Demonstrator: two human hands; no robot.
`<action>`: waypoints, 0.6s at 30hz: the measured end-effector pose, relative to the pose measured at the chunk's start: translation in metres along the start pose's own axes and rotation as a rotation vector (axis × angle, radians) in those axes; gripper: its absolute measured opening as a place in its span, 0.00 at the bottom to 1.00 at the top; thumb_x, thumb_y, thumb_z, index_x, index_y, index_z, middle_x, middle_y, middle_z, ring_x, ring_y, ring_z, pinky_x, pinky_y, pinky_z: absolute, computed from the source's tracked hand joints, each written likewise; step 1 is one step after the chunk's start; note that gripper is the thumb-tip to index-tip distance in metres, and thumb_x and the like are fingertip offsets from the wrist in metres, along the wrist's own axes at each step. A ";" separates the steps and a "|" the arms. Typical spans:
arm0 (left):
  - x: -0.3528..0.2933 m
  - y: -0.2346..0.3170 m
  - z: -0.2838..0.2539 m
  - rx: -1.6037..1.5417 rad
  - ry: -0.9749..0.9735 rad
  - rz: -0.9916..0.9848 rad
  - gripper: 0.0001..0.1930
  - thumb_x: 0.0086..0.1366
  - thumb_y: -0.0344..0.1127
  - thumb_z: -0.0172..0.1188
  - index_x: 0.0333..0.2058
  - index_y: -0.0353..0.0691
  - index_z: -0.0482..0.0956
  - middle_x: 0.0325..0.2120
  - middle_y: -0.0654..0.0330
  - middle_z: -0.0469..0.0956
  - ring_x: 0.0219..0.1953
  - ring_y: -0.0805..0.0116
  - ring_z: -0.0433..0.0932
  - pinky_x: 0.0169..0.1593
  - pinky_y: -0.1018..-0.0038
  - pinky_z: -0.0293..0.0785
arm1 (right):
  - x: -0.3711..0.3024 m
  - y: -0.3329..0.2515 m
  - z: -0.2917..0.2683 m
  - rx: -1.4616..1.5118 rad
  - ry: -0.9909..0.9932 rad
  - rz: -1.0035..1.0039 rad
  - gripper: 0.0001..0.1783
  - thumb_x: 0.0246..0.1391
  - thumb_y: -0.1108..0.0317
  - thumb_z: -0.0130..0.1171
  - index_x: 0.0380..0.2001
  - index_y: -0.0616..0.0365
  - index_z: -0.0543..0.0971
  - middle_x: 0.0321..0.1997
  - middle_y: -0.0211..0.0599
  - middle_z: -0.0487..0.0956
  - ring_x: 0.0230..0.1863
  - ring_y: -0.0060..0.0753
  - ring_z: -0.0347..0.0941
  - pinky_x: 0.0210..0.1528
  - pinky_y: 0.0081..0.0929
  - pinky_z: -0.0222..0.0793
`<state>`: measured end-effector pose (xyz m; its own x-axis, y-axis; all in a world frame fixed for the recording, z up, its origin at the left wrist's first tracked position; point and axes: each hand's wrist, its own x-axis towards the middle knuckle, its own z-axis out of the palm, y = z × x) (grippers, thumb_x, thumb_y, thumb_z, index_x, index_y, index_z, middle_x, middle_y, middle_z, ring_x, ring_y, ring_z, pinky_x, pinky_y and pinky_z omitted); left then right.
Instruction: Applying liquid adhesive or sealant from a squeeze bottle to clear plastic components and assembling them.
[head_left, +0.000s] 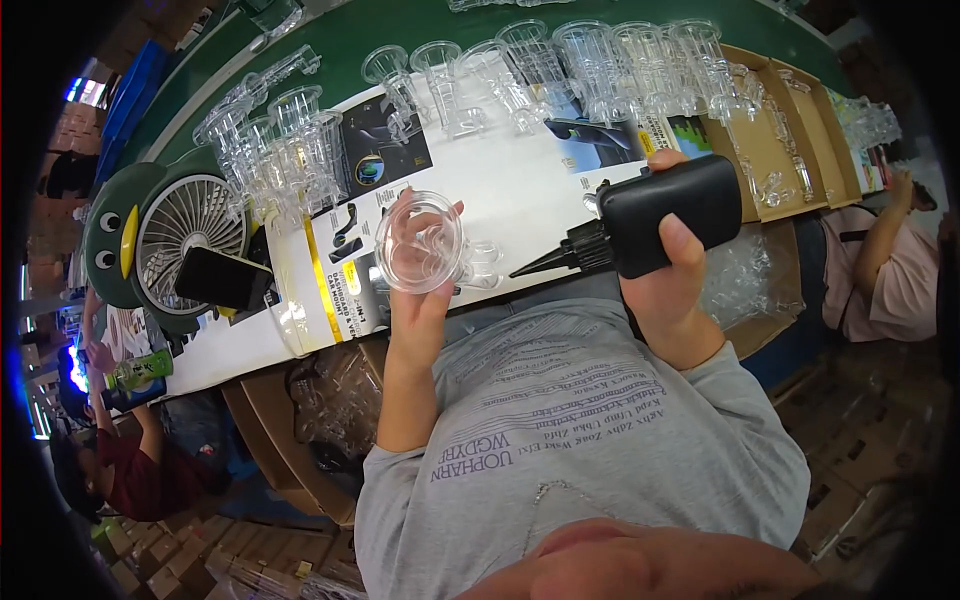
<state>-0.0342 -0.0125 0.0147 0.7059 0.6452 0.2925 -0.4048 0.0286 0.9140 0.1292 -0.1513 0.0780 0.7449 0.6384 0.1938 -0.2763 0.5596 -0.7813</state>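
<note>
The clear plastic piece [420, 245] was up in the left hand [418, 315], over the table's near edge and just in front of the shirt. The fingers were curled around it, its round, flared mouth faced up toward the camera and its knobbly glassy end poked out toward four o'clock. Over at three o'clock, the right hand [665, 300] had a full grip on a black bottle [690, 205], thumb on the near side. The bottle's skinny tapered nozzle [548, 262] pointed back at about nine o'clock, tip just beside the piece's knobbly end; couldn't tell if they touched.

Best moving room was a strip of white printed sheets [490, 175] toward one o'clock, between the piece and a row of similar clear pieces [590, 75] standing from twelve to two. That row was pretty tightly packed on its right half. Another bunch of clear pieces [285, 150] crowded ten o'clock, all shiny, with flared rims. Behind it all was the smooth green tabletop [350, 50].

Nine o'clock was boxed in by a penguin-shaped fan [190, 215] with a ribbed round grille and a dark phone [222, 280] leaning on its front. Past the bottle, between two and three, was a shallow cardboard tray [835, 150] holding more clear parts. Down at seven, below the table edge, an open carton [270, 440] sat beside more clear plastic.
</note>
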 end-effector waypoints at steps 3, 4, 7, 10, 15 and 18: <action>-0.001 0.016 0.013 -0.035 0.049 -0.045 0.22 0.48 0.28 0.61 0.42 0.36 0.64 0.53 0.54 0.54 0.54 0.55 0.63 0.53 0.64 0.60 | -0.004 0.001 0.001 -0.089 -0.017 -0.065 0.31 0.38 0.61 0.57 0.45 0.61 0.60 0.41 0.41 0.67 0.38 0.32 0.71 0.40 0.27 0.71; 0.000 0.022 0.019 -0.064 0.109 -0.081 0.22 0.46 0.28 0.64 0.40 0.36 0.65 0.52 0.54 0.56 0.51 0.58 0.65 0.51 0.66 0.63 | -0.005 0.000 0.001 -0.088 -0.018 -0.063 0.31 0.38 0.61 0.57 0.45 0.61 0.60 0.41 0.41 0.67 0.38 0.32 0.71 0.40 0.27 0.71; -0.007 0.005 0.004 0.127 0.085 -0.052 0.31 0.39 0.29 0.70 0.43 0.37 0.63 0.47 0.58 0.61 0.44 0.65 0.69 0.45 0.73 0.68 | -0.008 -0.003 0.005 -0.113 -0.012 0.032 0.31 0.37 0.60 0.58 0.45 0.62 0.61 0.38 0.41 0.68 0.37 0.32 0.71 0.39 0.25 0.71; -0.006 0.008 0.011 0.300 0.199 0.010 0.37 0.33 0.29 0.73 0.45 0.38 0.62 0.41 0.61 0.64 0.39 0.71 0.68 0.40 0.77 0.70 | -0.010 -0.001 0.005 -0.180 0.010 -0.077 0.32 0.38 0.58 0.59 0.45 0.61 0.61 0.38 0.41 0.69 0.37 0.31 0.71 0.39 0.24 0.71; 0.003 0.014 0.020 0.252 0.157 0.038 0.32 0.38 0.27 0.69 0.43 0.36 0.63 0.45 0.54 0.66 0.44 0.67 0.68 0.47 0.73 0.66 | -0.016 -0.008 0.000 -0.263 -0.059 -0.045 0.27 0.39 0.62 0.59 0.43 0.62 0.65 0.40 0.35 0.67 0.35 0.23 0.66 0.38 0.17 0.65; -0.007 0.007 0.018 0.351 0.195 -0.063 0.31 0.38 0.26 0.68 0.43 0.34 0.64 0.42 0.54 0.69 0.44 0.65 0.69 0.48 0.72 0.66 | -0.023 -0.020 -0.002 -0.411 -0.111 0.074 0.31 0.39 0.56 0.63 0.44 0.52 0.61 0.35 0.41 0.71 0.36 0.29 0.71 0.36 0.24 0.71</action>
<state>-0.0318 -0.0306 0.0240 0.5859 0.7841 0.2048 -0.1172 -0.1681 0.9788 0.1186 -0.1785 0.0876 0.6563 0.7343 0.1735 -0.0448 0.2675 -0.9625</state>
